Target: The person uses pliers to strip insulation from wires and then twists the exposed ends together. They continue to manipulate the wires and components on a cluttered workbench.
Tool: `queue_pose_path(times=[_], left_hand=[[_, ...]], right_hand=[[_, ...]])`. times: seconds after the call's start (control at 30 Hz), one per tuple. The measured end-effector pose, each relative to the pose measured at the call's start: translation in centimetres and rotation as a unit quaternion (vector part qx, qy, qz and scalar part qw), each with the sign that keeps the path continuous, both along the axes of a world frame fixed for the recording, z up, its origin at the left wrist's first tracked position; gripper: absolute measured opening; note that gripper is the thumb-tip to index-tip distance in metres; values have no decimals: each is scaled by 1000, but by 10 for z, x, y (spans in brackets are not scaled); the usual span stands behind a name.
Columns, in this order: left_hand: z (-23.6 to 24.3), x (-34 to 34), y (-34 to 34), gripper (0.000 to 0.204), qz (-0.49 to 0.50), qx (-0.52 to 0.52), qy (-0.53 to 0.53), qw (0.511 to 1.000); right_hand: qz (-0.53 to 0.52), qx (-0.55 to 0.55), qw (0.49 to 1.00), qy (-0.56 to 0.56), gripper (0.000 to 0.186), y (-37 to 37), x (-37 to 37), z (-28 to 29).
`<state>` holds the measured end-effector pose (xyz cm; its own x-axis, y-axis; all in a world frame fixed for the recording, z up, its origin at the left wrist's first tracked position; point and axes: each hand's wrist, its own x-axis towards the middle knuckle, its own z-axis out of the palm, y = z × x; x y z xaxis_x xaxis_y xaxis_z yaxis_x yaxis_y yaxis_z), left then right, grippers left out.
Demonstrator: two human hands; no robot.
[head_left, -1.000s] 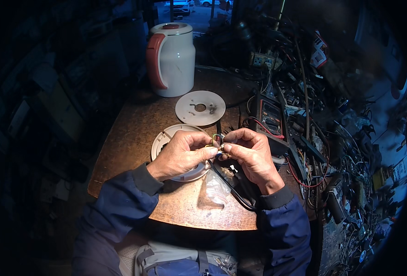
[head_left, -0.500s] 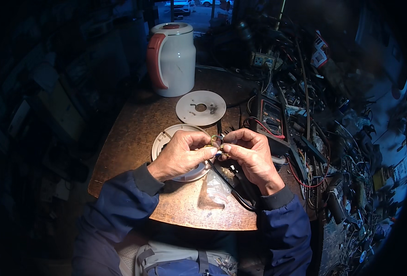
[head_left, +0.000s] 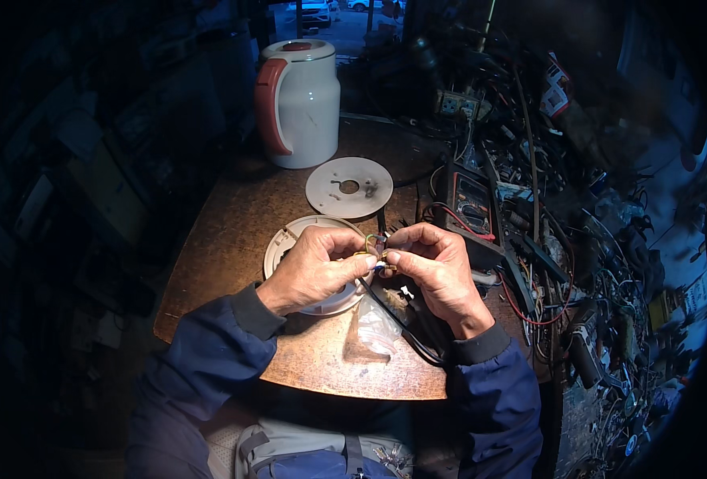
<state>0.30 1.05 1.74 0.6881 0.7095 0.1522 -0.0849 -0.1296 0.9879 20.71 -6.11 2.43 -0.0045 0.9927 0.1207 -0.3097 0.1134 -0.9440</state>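
Note:
Over the round pale base [head_left: 273,254], my left hand [head_left: 315,267] is closed, thumb and finger pinching a thin yellow-green wire [head_left: 369,239]. Facing it, my right hand [head_left: 439,271] pinches at the same small bunch of wires, fingertips almost touching the left ones. A bit of blue wire shows just below the fingertips, but the exact joint between the wires is hidden. From under the hands a black cable [head_left: 393,313] curves toward my right wrist. The base sits partly behind my left hand.
A pale disc [head_left: 331,180] with a centre hole lies beyond the base. Behind it stands a white jug [head_left: 311,108] with a red handle. At right are a multimeter [head_left: 472,198] with red leads and heaped cables and parts. A clear plastic bag [head_left: 377,326] lies near the front edge.
Both hands keep nearly the same place and grip. Only slight shifts of the fingertips and wires show.

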Motion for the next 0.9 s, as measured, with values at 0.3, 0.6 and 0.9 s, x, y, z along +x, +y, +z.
queue_pose_path(times=[0.3, 0.6, 0.9], left_hand=[[7, -2, -3, 11, 27, -2, 23, 999], [20, -10, 4, 10, 67, -34, -16, 997], [22, -11, 7, 14, 69, -36, -27, 997]], right_hand=[[-24, 7, 1000, -17, 21, 0, 1, 2], [-277, 203, 848, -403, 17, -5, 9, 9], [-164, 92, 623, -759, 42, -42, 3, 38]])
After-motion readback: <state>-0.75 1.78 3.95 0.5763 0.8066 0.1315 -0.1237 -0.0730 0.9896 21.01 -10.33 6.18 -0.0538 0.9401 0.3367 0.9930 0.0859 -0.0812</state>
